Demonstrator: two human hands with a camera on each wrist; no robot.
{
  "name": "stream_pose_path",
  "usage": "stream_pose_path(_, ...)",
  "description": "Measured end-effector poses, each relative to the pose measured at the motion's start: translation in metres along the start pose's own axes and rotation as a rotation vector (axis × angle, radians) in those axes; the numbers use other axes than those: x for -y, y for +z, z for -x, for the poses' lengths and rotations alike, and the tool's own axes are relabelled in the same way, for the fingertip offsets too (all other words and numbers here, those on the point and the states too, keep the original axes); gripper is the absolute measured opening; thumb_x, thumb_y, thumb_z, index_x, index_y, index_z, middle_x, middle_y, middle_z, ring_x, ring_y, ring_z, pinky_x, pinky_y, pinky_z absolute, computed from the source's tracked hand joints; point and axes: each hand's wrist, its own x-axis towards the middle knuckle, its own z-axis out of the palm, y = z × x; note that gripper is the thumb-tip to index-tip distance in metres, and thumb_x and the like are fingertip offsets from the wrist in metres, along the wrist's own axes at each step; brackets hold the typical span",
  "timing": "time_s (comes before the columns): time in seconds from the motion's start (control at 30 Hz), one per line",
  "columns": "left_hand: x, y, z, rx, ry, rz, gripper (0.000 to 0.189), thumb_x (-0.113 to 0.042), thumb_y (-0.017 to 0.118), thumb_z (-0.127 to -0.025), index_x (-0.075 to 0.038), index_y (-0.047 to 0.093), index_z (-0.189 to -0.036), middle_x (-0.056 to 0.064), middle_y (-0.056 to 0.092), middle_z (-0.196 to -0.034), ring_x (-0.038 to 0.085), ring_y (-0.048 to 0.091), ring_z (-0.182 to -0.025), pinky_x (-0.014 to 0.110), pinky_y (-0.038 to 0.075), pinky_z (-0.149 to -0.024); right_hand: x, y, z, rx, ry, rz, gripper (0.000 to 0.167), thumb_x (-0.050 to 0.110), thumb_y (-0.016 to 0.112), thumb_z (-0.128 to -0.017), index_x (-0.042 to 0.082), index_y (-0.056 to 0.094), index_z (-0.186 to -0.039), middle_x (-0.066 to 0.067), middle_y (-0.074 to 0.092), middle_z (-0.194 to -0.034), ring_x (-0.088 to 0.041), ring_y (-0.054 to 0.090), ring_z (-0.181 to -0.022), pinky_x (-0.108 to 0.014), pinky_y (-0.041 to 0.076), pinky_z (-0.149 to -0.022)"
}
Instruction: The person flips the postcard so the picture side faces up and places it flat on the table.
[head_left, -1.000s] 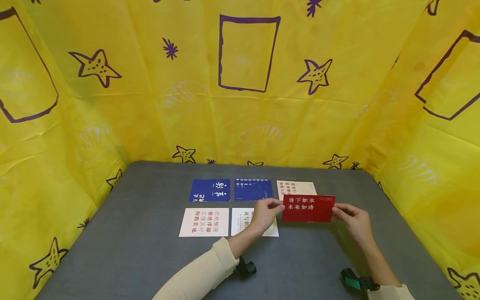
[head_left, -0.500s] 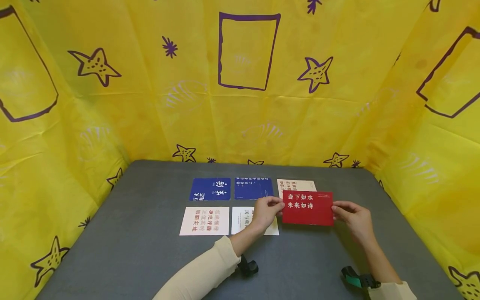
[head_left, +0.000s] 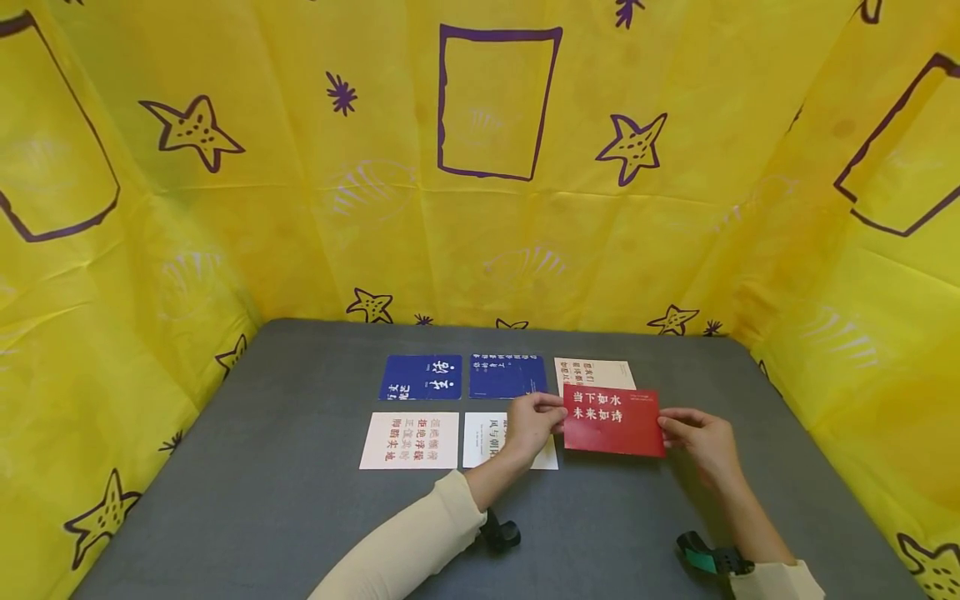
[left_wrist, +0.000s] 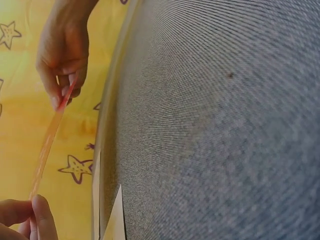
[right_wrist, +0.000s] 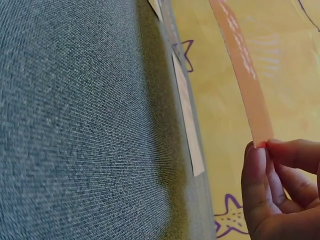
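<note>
A red card with white Chinese characters is held up above the table by both hands. My left hand pinches its left edge between thumb and fingers. At the opposite short edge, my right hand pinches it the same way. Both wrist views show the card edge-on, slightly bowed, and raised off the grey surface. Behind it lies a cream card, partly covered in the head view. My left hand overlaps a white card lying below it.
Two blue cards, one at the left and one beside it, lie in the back row. A pale pink card lies in front of them. The grey table is enclosed by yellow patterned cloth.
The red card's face has tipped further toward the head camera, then slanted a little, its right side lower. My right hand has shifted slightly left; both hands keep their pinch.
</note>
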Motion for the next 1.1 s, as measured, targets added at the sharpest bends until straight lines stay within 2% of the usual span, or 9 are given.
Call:
stream_pose_path(0.23,0.003,0.003,0.0,-0.031,-0.001,-0.024,0.012,0.005,0.07,-0.083,0.007,0.072,-0.094,0.017,0.072,-0.081,0.008,0.064,-0.06,0.037,0.06,-0.067,-0.001,0.002,-0.001,0.021,0.033,0.061,0.037,0.015,0.067,-0.092,-0.016,0.062,-0.112,0.013,0.067,-0.073,-0.009,0.065,-0.064,-0.022,0.058,-0.064)
stream_pose_path(0.53,0.006,0.006,-0.001,-0.053,-0.028,-0.074,0.013,0.006,0.07,-0.081,0.006,0.072,-0.093,0.016,0.073,-0.078,0.009,0.066,-0.058,0.024,0.057,-0.057,-0.002,0.004,-0.005,0.025,0.047,0.152,0.037,0.012,0.065,-0.093,-0.018,0.06,-0.114,0.005,0.068,-0.076,-0.009,0.064,-0.064,-0.023,0.057,-0.062)
stream_pose_path(0.77,0.007,0.007,-0.001,-0.027,-0.05,-0.107,0.019,0.01,0.067,-0.078,0.007,0.07,-0.096,0.014,0.072,-0.077,0.007,0.063,-0.054,0.025,0.057,-0.056,-0.006,0.004,-0.009,0.028,0.05,0.212,0.033,0.009,0.063,-0.092,-0.018,0.061,-0.112,0.0,0.069,-0.077,-0.009,0.063,-0.062,-0.024,0.057,-0.059)
stream_pose_path(1.1,0.011,0.008,-0.001,0.006,-0.071,-0.196,0.027,0.013,0.068,-0.073,0.008,0.069,-0.1,0.013,0.072,-0.079,0.009,0.065,-0.058,0.023,0.057,-0.058,-0.006,0.003,-0.01,0.069,0.07,0.207,0.033,0.004,0.064,-0.09,-0.022,0.059,-0.11,0.002,0.067,-0.073,-0.008,0.061,-0.06,-0.023,0.055,-0.055)
